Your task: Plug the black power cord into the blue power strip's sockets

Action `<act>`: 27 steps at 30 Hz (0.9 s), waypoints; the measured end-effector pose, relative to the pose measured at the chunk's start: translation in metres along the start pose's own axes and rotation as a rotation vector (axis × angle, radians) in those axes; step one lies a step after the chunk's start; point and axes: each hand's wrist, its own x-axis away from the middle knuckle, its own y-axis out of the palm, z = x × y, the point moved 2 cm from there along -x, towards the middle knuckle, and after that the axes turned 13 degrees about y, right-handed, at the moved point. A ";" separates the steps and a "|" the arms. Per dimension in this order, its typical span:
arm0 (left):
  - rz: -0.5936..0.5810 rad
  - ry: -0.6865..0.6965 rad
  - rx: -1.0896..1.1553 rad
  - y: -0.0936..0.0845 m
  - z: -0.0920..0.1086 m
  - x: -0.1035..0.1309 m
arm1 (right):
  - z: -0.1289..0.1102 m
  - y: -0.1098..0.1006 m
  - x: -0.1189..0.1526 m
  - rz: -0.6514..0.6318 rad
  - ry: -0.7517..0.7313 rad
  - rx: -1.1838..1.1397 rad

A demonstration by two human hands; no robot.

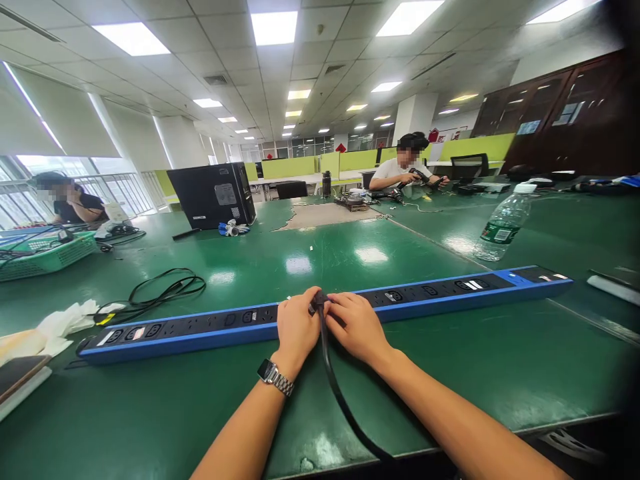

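Note:
A long blue and black power strip (200,333) lies across the green table in front of me, with rows of sockets along its top. At its middle, my left hand (299,321) and my right hand (359,325) close round a black power plug (321,300) from both sides. The plug is at the strip's socket face; my fingers hide how far it sits in. Its thick black cable (334,387) runs down toward me and over the table's front edge. A watch (275,377) with a metal band is on my left wrist.
A plastic water bottle (505,223) stands behind the strip at right. Behind it at left lie a coiled black cable (170,288), a green basket (55,257) and a black computer case (210,197). Two people sit across the table, one (407,167) handling a tool.

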 end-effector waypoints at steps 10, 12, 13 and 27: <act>-0.031 0.011 -0.127 0.000 0.000 -0.004 | 0.004 0.003 0.001 0.053 0.013 -0.050; -0.044 0.032 -0.127 -0.002 -0.001 -0.005 | 0.005 0.003 0.001 0.062 0.014 -0.061; -0.048 0.047 -0.119 -0.003 -0.002 -0.006 | 0.005 0.003 0.001 0.064 0.016 -0.065; -0.053 0.077 -0.048 -0.006 -0.003 -0.003 | 0.002 0.000 0.001 0.038 0.019 -0.063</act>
